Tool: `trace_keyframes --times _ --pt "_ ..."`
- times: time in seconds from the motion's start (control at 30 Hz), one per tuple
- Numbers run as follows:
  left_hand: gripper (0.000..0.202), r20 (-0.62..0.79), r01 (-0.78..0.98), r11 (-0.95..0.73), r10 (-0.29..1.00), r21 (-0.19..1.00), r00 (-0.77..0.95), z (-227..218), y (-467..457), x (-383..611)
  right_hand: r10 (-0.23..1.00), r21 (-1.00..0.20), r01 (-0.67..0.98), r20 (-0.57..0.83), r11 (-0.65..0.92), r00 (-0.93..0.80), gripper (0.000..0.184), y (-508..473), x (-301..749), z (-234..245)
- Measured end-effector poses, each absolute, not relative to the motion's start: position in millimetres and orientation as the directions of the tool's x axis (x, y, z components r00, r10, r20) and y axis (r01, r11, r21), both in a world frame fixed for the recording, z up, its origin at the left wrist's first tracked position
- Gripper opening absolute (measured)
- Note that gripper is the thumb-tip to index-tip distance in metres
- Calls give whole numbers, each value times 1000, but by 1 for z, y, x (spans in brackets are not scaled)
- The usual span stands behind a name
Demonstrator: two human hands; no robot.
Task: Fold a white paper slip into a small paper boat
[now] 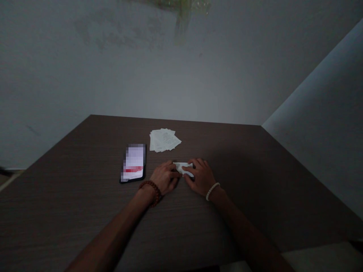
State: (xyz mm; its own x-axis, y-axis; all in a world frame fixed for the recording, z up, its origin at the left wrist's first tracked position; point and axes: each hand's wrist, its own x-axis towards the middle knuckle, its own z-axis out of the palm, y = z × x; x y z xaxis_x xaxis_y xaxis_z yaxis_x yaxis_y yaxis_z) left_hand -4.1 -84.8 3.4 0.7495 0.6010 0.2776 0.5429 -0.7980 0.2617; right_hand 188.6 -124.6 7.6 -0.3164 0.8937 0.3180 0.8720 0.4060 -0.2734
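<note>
A small piece of white paper (pixel 183 165), apparently folded, lies on the dark brown table between my hands. My left hand (pixel 165 176), with a reddish-brown bead bracelet at the wrist, is closed on the paper's left end. From the other side, my right hand (pixel 202 176), wearing a pale bead bracelet, grips the right end with its fingers bent over it. Both hands rest close to the tabletop, their fingertips almost meeting. My fingers hide part of the paper.
A loose stack of printed white paper sheets (pixel 164 140) lies beyond my hands. Left of my left hand is a phone (pixel 133 163) with a lit, blurred screen. The table (pixel 70 196) meets a grey wall (pixel 170 87) at its far edge.
</note>
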Motion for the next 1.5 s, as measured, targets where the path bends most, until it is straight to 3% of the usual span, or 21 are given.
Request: trace_keyframes --times 0.3,0.7,1.5 --pt "28 284 501 -792 598 349 749 1 -83 -4 858 -292 819 320 493 -402 25 -123 196 3" --pt "28 281 522 -774 623 357 731 0 -82 -4 782 -309 725 351 616 -515 23 -128 206 2" --pt "29 277 528 -763 635 373 721 1 -81 -4 788 -265 746 295 611 -540 20 -129 199 10"
